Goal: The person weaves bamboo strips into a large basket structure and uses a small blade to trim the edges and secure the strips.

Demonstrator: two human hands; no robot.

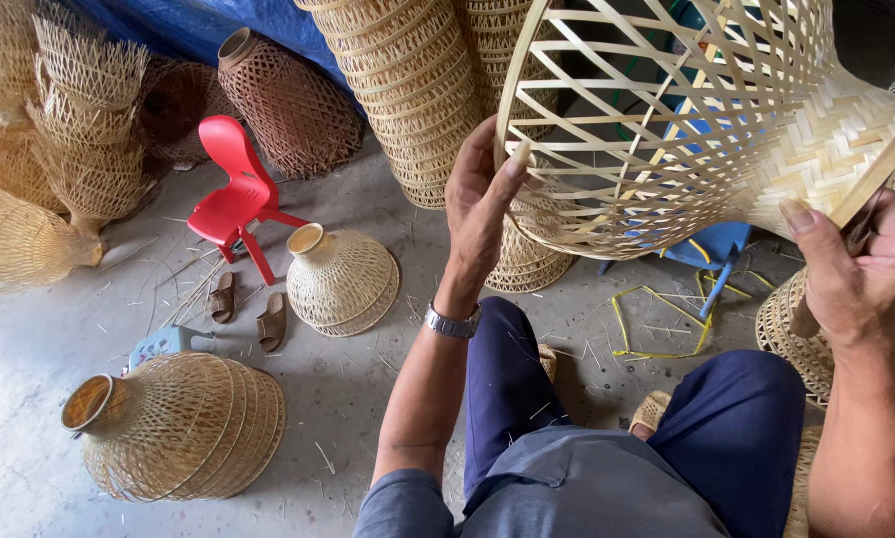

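Note:
I hold up a pale woven bamboo lampshade-like basket in front of me, its wide open rim facing left and its tightly woven neck to the right. My left hand grips the round rim, thumb on the hoop. My right hand is closed around the narrow neck end and a bamboo strip there. A metal watch sits on my left wrist. My knees in dark blue trousers are below.
Finished woven shades lie on the concrete floor: a stacked one at lower left and one in the middle. A red plastic chair, brown sandals, tall basket stacks and yellow strips surround me.

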